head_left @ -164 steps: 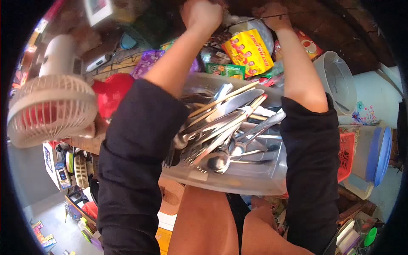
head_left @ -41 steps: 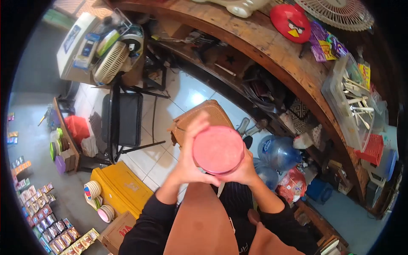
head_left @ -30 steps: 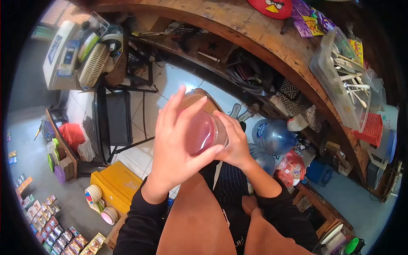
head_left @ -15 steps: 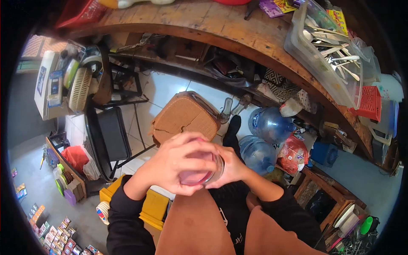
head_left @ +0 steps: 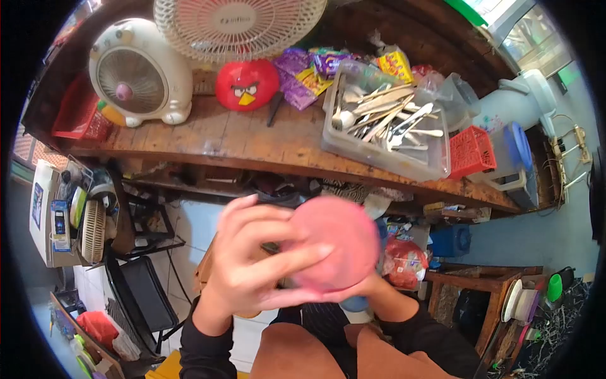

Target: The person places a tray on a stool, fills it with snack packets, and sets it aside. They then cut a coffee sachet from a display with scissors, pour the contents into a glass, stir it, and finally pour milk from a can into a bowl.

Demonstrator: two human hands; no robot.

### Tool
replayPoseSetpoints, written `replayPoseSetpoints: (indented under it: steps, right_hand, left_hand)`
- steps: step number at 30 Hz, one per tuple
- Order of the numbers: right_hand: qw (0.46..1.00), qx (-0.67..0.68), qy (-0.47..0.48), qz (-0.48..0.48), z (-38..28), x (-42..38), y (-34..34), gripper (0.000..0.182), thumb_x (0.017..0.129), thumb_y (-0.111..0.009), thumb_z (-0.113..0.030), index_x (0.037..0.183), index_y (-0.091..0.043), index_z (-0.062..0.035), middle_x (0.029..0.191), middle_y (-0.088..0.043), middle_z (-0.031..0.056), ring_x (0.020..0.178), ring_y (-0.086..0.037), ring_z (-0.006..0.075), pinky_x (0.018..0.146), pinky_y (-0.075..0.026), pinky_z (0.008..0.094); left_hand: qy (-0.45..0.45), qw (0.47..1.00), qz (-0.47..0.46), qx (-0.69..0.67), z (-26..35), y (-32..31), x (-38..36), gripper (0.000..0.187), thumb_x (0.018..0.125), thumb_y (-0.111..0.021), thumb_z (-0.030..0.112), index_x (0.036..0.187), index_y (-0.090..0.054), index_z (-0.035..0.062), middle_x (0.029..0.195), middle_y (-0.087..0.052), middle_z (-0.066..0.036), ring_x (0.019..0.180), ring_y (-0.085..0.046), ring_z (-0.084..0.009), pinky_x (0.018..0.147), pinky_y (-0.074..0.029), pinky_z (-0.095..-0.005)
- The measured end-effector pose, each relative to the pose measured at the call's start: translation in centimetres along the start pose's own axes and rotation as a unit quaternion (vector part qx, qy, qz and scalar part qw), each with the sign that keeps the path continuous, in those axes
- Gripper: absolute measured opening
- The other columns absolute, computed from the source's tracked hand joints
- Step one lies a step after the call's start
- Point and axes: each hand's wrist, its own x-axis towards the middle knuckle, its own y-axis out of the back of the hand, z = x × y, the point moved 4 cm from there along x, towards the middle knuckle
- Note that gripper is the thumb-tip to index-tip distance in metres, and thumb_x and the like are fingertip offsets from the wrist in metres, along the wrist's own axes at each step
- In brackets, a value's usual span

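A round container with a pink lid (head_left: 341,240) is held up in front of my chest, its lid facing me. My left hand (head_left: 246,259) curls round the container's left side, with one finger lying across the lid. My right hand (head_left: 361,292) supports it from behind and below; most of its fingers are hidden by the container. The container's body is hidden behind the lid.
Beyond my hands runs a wooden counter (head_left: 252,136) bearing a clear tub (head_left: 388,148) of spoons and forks, a red bird-faced item (head_left: 247,86) and a fan (head_left: 240,22). A black folding chair (head_left: 148,294) stands left; a wooden frame (head_left: 499,309) is at right.
The container has come up and turned, so its pink lid now faces me instead of its clear side. My view has lifted, bringing more of the counter into sight.
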Motion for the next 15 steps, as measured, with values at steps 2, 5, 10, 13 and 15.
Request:
replayPoseSetpoints:
  steps: [2, 5, 10, 13, 15]
  right_hand:
    - [0.994, -0.001, 0.084, 0.072, -3.5, 0.0, 1.5, 0.108, 0.046, -0.087, -0.014, 0.134, -0.026, -0.0017, 0.132, -0.039, 0.0121, 0.122, -0.039, 0.0221, 0.103, -0.031, 0.0390]
    - [0.969, -0.099, 0.220, 0.062, -9.6, 0.9, 3.8, 0.109, 0.044, -0.088, -0.022, 0.132, -0.027, 0.0023, 0.127, -0.043, 0.0126, 0.117, -0.043, 0.0223, 0.100, -0.032, 0.0373]
    - [0.931, -0.171, 0.285, 0.152, -21.5, 3.6, 5.6, 0.079, 0.063, -0.075, -0.030, 0.125, -0.040, 0.0035, 0.115, -0.052, 0.0116, 0.104, -0.052, 0.0192, 0.087, -0.042, 0.0303]
    - [0.917, -0.180, 0.328, 0.138, -30.3, 6.6, 9.6, 0.063, 0.082, -0.060, -0.034, 0.129, -0.038, 0.0029, 0.119, -0.052, 0.0137, 0.107, -0.052, 0.0217, 0.095, -0.039, 0.0321]
    - [0.860, -0.231, 0.445, 0.095, -33.1, 10.4, 5.2, 0.034, 0.087, -0.050, -0.035, 0.069, -0.061, -0.0090, 0.067, -0.059, 0.0067, 0.065, -0.057, 0.0177, 0.066, -0.048, 0.0346]
  left_hand:
    - [-0.011, 0.993, 0.049, -0.103, -0.1, -1.4, 2.7, 0.054, 0.060, -0.076, 0.032, 0.110, -0.062, 0.0155, 0.108, -0.055, -0.005, 0.099, -0.053, -0.0267, 0.086, -0.042, -0.0412]
    - [-0.082, 0.967, 0.143, -0.194, -0.5, -3.3, 6.8, 0.075, 0.068, -0.073, 0.029, 0.130, -0.040, 0.0040, 0.130, -0.040, -0.018, 0.117, -0.043, -0.0344, 0.095, -0.037, -0.0426]
    - [-0.042, 0.948, 0.076, -0.307, -3.2, -7.7, 12.0, 0.091, 0.075, -0.065, 0.042, 0.140, -0.015, 0.0018, 0.139, -0.028, -0.019, 0.125, -0.035, -0.0292, 0.100, -0.029, -0.0417]
    - [-0.020, 0.933, 0.128, -0.337, -4.5, -9.9, 16.4, 0.082, 0.076, -0.063, 0.034, 0.138, -0.020, 0.0029, 0.137, -0.031, -0.018, 0.122, -0.038, -0.0279, 0.099, -0.030, -0.0423]
    - [-0.009, 0.924, 0.181, -0.337, -5.0, -10.0, 19.9, 0.075, 0.076, -0.063, 0.029, 0.136, -0.027, 0.0039, 0.136, -0.034, -0.018, 0.121, -0.040, -0.0292, 0.098, -0.031, -0.0433]
